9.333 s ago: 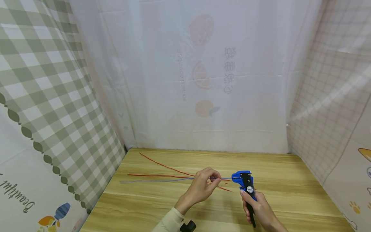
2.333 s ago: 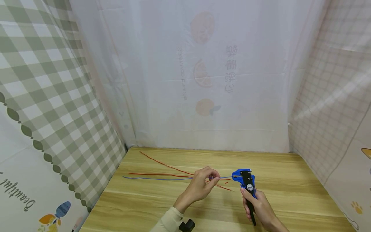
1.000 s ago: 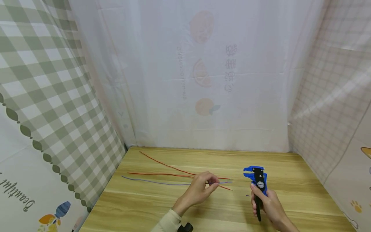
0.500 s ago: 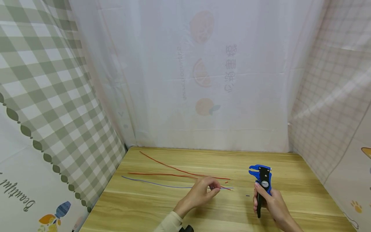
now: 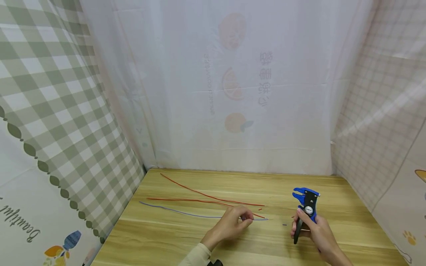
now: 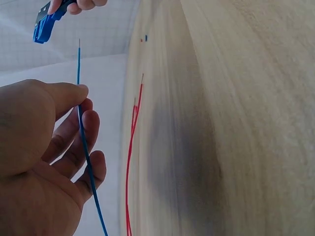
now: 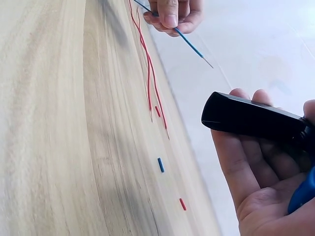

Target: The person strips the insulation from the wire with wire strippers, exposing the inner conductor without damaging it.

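Note:
My left hand (image 5: 229, 222) pinches a blue wire (image 6: 79, 66) between thumb and forefinger, near its right end. Bare metal shows at that tip in both wrist views, and the wire's long tail stretches left. My right hand (image 5: 317, 233) grips a blue and black wire stripper (image 5: 310, 202) by its handles. The stripper's jaws stand apart with nothing visible between them, to the right of the wire tip. A short piece of blue insulation (image 7: 161, 164) lies on the table between the hands.
Two red wires (image 5: 199, 193) with bare ends lie crossed on the wooden table (image 5: 159, 240) behind the left hand. Short red insulation pieces (image 7: 182, 204) are scattered near them. A white printed curtain (image 5: 286, 147) borders the table's back, and a checked cloth (image 5: 83, 122) its left.
The stripper has come off the blue wire and moved right. A blue insulation piece now lies on the table. The left hand has lowered slightly toward me with the wire.

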Demonstrator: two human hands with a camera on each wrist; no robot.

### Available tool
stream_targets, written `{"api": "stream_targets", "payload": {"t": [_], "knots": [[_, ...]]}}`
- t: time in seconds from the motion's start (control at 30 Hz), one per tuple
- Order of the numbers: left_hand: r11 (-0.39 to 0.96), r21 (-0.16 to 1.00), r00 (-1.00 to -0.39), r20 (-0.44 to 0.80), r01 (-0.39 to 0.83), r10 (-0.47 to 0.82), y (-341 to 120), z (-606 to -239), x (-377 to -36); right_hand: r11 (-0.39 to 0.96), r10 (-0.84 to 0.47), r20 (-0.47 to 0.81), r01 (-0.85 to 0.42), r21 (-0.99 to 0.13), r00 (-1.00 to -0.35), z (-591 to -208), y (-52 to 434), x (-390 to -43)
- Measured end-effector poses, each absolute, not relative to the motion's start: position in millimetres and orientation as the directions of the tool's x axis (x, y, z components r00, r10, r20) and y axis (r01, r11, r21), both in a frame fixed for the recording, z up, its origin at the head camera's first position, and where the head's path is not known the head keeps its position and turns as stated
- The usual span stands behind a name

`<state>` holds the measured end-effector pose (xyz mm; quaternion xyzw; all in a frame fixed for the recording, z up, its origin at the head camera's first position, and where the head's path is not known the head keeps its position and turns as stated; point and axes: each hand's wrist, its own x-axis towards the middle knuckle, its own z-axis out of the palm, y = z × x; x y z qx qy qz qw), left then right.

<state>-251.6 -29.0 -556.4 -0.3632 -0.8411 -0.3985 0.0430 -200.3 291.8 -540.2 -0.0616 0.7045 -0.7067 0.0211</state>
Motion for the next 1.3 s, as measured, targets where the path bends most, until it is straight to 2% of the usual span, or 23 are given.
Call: {"api": "stream_targets", "payload": {"t": [0.57,0.9,1.3], "knots": [[0.482,0.637,-0.77,0.302,0.601,0.561,-31,-568,-251,0.036,-0.052,-0.038,0.037,-0.999,-0.998,-542,317,-210],[0.497,0.644,-0.78,0.269,0.581,0.564,-33,-571,-250,0.203,0.052,-0.217,0.223,-0.953,-0.975,-546,332,-218],[0.538,0.623,-0.793,0.24,0.568,0.56,-33,-572,-249,0.321,0.092,-0.168,0.189,-0.928,-0.982,-552,345,-222]]}}
